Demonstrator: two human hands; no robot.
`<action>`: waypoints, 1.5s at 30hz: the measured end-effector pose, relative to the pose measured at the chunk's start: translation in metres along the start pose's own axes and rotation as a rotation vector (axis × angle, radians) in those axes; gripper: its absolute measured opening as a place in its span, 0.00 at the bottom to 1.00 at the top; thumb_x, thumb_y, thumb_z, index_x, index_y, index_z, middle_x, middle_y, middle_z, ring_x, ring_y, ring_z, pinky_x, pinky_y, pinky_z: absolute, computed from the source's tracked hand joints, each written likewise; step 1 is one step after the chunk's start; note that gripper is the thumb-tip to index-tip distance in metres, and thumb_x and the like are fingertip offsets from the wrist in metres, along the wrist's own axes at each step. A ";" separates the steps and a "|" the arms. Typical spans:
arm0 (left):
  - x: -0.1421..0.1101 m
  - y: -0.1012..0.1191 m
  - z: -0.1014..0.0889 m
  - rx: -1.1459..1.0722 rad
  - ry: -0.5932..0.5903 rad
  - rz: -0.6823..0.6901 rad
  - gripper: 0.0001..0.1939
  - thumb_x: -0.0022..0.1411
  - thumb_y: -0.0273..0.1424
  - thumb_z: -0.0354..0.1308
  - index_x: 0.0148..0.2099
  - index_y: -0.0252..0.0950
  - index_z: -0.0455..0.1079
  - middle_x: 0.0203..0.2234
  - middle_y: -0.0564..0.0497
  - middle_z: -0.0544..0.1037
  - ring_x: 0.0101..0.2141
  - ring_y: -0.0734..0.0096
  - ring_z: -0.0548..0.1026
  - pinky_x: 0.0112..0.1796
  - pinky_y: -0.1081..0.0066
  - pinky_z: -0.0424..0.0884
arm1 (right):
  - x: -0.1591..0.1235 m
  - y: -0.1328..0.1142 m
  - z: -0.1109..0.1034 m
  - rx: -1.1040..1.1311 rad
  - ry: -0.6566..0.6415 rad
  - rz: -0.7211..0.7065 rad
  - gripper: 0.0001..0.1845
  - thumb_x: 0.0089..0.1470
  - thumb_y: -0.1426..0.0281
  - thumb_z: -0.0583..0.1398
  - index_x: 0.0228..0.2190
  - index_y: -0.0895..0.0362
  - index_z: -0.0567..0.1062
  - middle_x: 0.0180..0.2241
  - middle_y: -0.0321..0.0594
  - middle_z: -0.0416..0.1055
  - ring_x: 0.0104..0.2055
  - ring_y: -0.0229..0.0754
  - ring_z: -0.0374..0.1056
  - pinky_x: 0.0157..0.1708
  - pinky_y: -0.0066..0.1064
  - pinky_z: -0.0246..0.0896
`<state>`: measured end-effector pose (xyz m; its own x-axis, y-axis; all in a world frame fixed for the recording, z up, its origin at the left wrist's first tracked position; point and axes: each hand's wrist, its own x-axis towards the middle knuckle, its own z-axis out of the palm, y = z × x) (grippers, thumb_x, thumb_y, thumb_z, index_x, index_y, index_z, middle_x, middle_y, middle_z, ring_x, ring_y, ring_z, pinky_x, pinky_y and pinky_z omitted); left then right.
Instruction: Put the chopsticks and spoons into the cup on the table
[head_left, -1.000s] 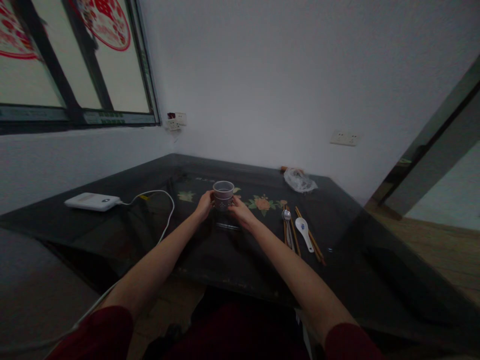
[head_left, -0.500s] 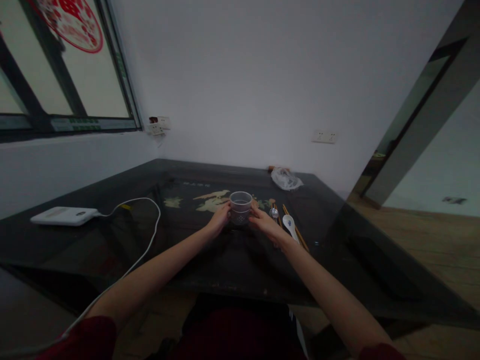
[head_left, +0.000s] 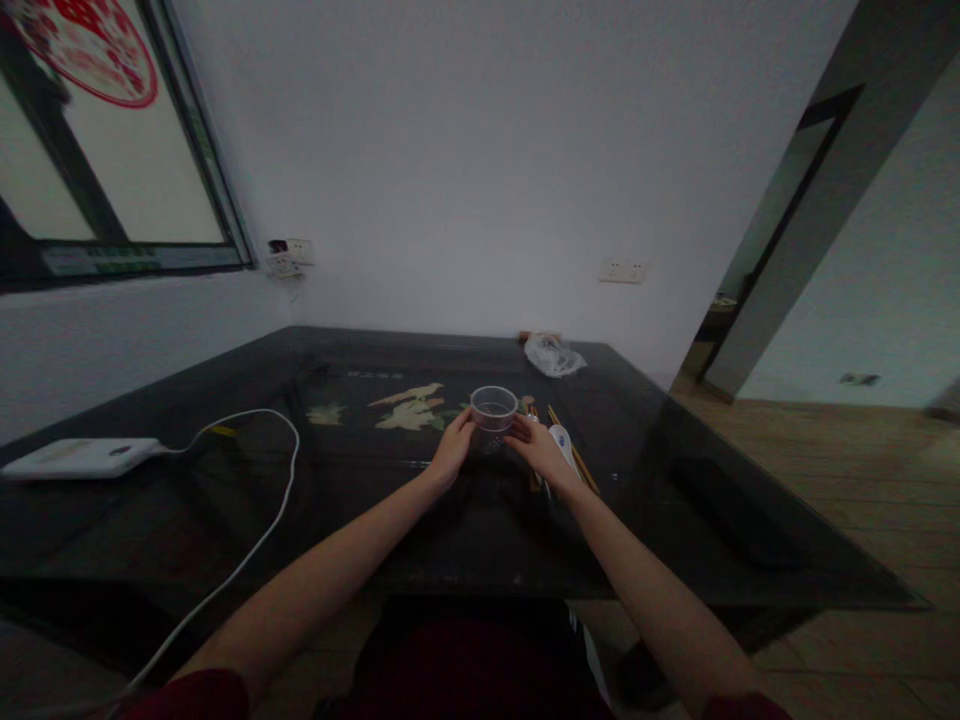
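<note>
A see-through greyish cup-shaped plastic container (head_left: 493,424), with a pattern of small marks low on its front, is at the middle of the dark table. My left hand (head_left: 453,449) grips its left side, thumb and fingers against the wall. From the right, my right hand (head_left: 537,450) closes on the other side. I cannot tell whether its base touches the table. Just beyond my right hand lie a white spoon (head_left: 561,438) with a blue mark and wooden chopsticks (head_left: 586,472). A metal spoon (head_left: 532,419) is mostly hidden behind that hand.
A crumpled clear plastic bag (head_left: 553,357) rests at the table's far edge by the wall. At the left, a white power bank (head_left: 82,457) trails a white cable (head_left: 289,480) toward my left arm. A dark flat object (head_left: 739,512) lies at the right.
The container, held in both hands, has moved a little to the right over the table, closer to the spoons. My view has swung slightly right.
</note>
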<state>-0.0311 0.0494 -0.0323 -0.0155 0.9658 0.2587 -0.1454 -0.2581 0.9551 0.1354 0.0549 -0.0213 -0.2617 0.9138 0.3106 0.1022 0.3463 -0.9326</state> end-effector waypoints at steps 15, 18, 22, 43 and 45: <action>-0.004 0.004 -0.007 0.023 -0.046 -0.041 0.19 0.56 0.27 0.52 0.50 0.36 0.71 0.49 0.46 0.74 0.49 0.64 0.71 0.49 0.66 0.66 | -0.003 0.008 -0.001 0.021 -0.009 -0.015 0.25 0.43 0.75 0.64 0.45 0.61 0.71 0.47 0.51 0.72 0.47 0.47 0.71 0.50 0.40 0.65; -0.001 0.001 -0.010 0.059 -0.045 -0.051 0.18 0.56 0.28 0.51 0.49 0.36 0.71 0.48 0.46 0.75 0.47 0.64 0.71 0.47 0.67 0.67 | -0.004 0.006 0.000 -0.016 0.011 -0.002 0.25 0.43 0.76 0.64 0.46 0.61 0.70 0.47 0.51 0.72 0.47 0.47 0.71 0.49 0.40 0.65; 0.000 0.001 -0.012 0.079 -0.045 -0.073 0.17 0.56 0.29 0.51 0.48 0.37 0.72 0.46 0.46 0.76 0.45 0.65 0.72 0.45 0.68 0.68 | -0.005 0.003 0.000 -0.069 0.035 0.018 0.24 0.44 0.76 0.64 0.45 0.61 0.71 0.45 0.50 0.74 0.45 0.46 0.72 0.49 0.40 0.66; -0.001 0.012 -0.009 0.054 -0.013 -0.138 0.17 0.55 0.27 0.49 0.47 0.37 0.69 0.49 0.47 0.73 0.49 0.64 0.69 0.44 0.68 0.67 | -0.003 -0.003 -0.012 -0.196 -0.039 0.083 0.24 0.47 0.78 0.62 0.48 0.60 0.70 0.42 0.48 0.75 0.44 0.44 0.73 0.48 0.40 0.66; -0.001 0.015 -0.009 0.074 0.012 -0.134 0.18 0.56 0.27 0.49 0.49 0.37 0.68 0.50 0.47 0.72 0.50 0.63 0.68 0.45 0.67 0.67 | -0.002 -0.003 -0.014 -0.207 -0.039 0.079 0.22 0.47 0.78 0.61 0.47 0.59 0.71 0.42 0.46 0.76 0.43 0.43 0.73 0.47 0.39 0.66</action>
<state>-0.0423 0.0449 -0.0191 -0.0129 0.9919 0.1266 -0.0740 -0.1272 0.9891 0.1485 0.0552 -0.0163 -0.2812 0.9325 0.2268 0.3179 0.3135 -0.8948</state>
